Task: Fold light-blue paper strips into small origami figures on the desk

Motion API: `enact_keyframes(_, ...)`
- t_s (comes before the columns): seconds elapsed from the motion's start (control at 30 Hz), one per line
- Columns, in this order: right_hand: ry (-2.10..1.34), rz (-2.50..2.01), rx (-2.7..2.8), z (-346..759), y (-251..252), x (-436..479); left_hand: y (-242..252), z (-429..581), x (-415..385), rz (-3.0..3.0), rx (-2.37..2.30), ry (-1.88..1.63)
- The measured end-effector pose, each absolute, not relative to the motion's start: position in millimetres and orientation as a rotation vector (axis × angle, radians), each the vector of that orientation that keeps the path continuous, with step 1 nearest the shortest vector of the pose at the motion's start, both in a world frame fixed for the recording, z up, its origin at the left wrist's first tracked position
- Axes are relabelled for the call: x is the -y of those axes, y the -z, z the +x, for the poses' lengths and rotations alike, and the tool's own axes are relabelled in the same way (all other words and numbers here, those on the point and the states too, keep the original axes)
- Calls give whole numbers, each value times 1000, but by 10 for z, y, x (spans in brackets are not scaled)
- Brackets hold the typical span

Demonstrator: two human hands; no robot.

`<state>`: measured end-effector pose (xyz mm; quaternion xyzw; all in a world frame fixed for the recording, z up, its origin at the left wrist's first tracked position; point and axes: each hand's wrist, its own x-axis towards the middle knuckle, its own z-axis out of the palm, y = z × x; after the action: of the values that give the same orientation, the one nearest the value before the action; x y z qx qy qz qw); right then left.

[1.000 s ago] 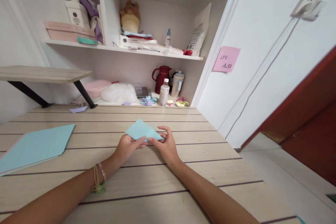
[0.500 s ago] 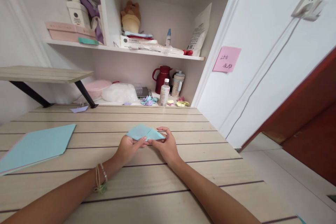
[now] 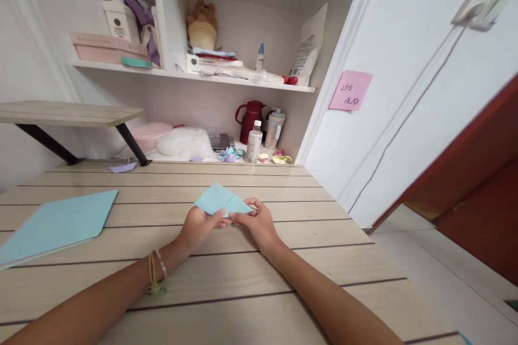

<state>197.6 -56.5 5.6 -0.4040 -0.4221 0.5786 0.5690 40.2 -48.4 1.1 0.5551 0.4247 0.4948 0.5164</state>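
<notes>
A light blue sheet of folded paper (image 3: 220,200) is held between my two hands above the middle of the table. It has a pointed top and a crease running across it. My left hand (image 3: 204,219) pinches its lower left edge, thumb on top and fingers underneath. My right hand (image 3: 256,220) grips the lower right part, with its thumb close to the left thumb and its fingers curled behind the right corner. The fingers under the paper are partly hidden.
A stack of light blue paper (image 3: 60,223) lies on the slatted table (image 3: 226,280) at left. A small purple paper piece (image 3: 123,167) sits near the riser's leg (image 3: 133,144). Behind, a bottle (image 3: 253,143), a red jug (image 3: 250,121) and folded paper pieces (image 3: 230,154) stand along the lower shelf.
The folded paper has tilted so more of its face shows, and its top point stands higher. My right fingers have lowered slightly behind the right corner; both hands keep their grip.
</notes>
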Motion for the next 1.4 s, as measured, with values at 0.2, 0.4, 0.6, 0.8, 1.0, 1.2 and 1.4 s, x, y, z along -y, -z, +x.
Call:
enact_keyframes(0.2,-1484,-939,987,2045,-93,554,-32,424,503,1322,-1027,-1189)
enact_keyframes(0.4,-1617,-928,981,2389,-74,422,-80,286,455,1208,-1126,-1271)
enact_keyframes(0.6,-1444,-1032,1018,2531,-130,374,-127,125,374,1159,-1168,-1373)
enact_keyframes(0.8,-1621,-971,1285,2125,-109,517,-97,214,420,1525,-1152,-1204)
enact_keyframes(1.0,-1716,-1015,1226,2143,-51,494,-132,224,459,1589,-1150,-1213)
enact_keyframes(1.2,-1612,-989,1122,2084,2,478,-113,261,443,1388,-981,-1198)
enact_keyframes(1.4,-1590,-978,1202,2015,1,488,-74,299,410,1269,-1000,-1153)
